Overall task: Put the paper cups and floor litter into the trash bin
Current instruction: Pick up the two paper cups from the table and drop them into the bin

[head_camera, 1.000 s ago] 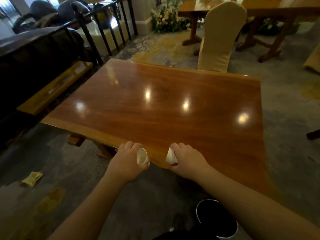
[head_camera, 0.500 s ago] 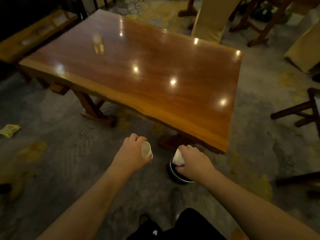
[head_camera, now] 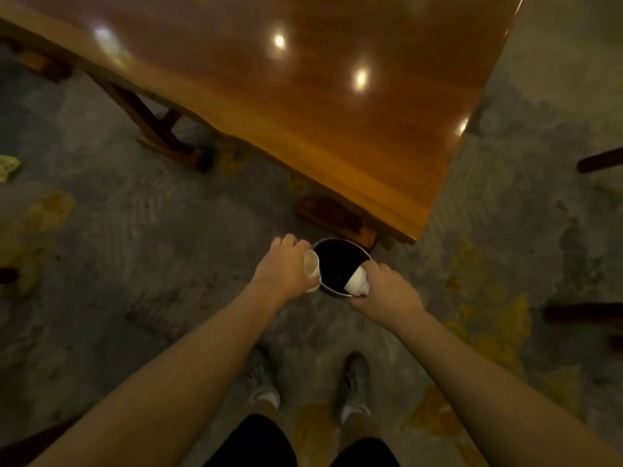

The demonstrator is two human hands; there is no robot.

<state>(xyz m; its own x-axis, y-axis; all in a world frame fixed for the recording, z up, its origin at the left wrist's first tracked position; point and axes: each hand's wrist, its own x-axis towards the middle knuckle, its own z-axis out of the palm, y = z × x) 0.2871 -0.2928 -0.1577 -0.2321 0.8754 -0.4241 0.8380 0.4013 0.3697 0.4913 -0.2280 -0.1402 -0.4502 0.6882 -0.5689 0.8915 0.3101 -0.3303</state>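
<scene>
Two paper cups are hanging over the mouth of a round black bin (head_camera: 340, 264) on the carpet (head_camera: 135, 251), one in each bare hand of a person looking straight down. The left hand (head_camera: 286, 264) is wrapping its fingers around the left cup (head_camera: 312, 269), tipped on its side with its open mouth facing the bin and sitting at the bin's left rim. The right hand (head_camera: 387, 291) is closing on the right cup (head_camera: 357, 283), which looks crumpled and is angling down over the bin's near right rim. No printing on either cup is sharp enough to read, and no label is showing on the bin. Standing just beside the near corner of a glossy wooden table (head_camera: 337, 96), the bin is reflecting nothing from its dark inside. A crumpled yellow wrapper (head_camera: 8, 166) is lying on the carpet at the far left edge, well apart from the bin. Grey shoes (head_camera: 263, 382) are planted below the arms.
</scene>
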